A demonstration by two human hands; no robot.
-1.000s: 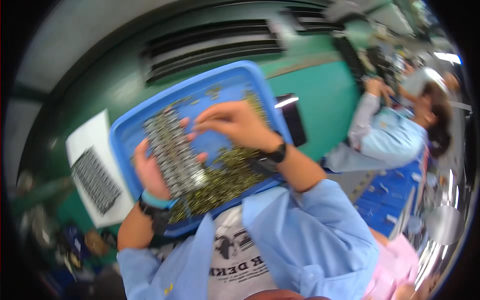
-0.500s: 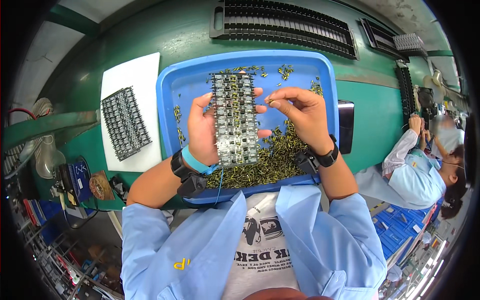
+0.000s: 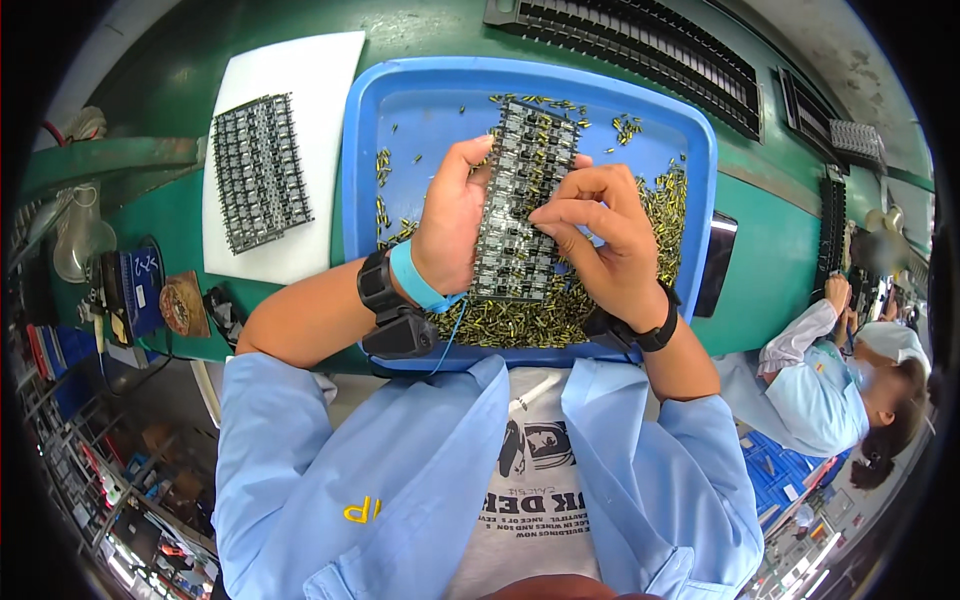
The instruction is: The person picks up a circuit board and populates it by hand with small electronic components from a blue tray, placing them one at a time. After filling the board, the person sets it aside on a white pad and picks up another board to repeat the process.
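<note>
My left hand is closed around a long panel of small circuit boards, thumb at its left edge and fingers behind it. The panel is tilted above a blue tray and carries rows of brass-coloured parts. Thumb and forefinger of my right hand are pinched together at the middle of the panel's face. Between those fingertips is a small brass-coloured cylinder, mostly hidden now. Many similar loose cylinders lie heaped in the tray, thickest along its near and right sides.
Left of the tray, a second panel lies on a white foam sheet. Black slotted racks stand along the back. A dark flat device lies right of the tray. Another person works at the far right.
My right hand has moved from beside the panel onto its face, still pinched. The panel has turned slightly clockwise in my left hand. The whole view has shifted.
</note>
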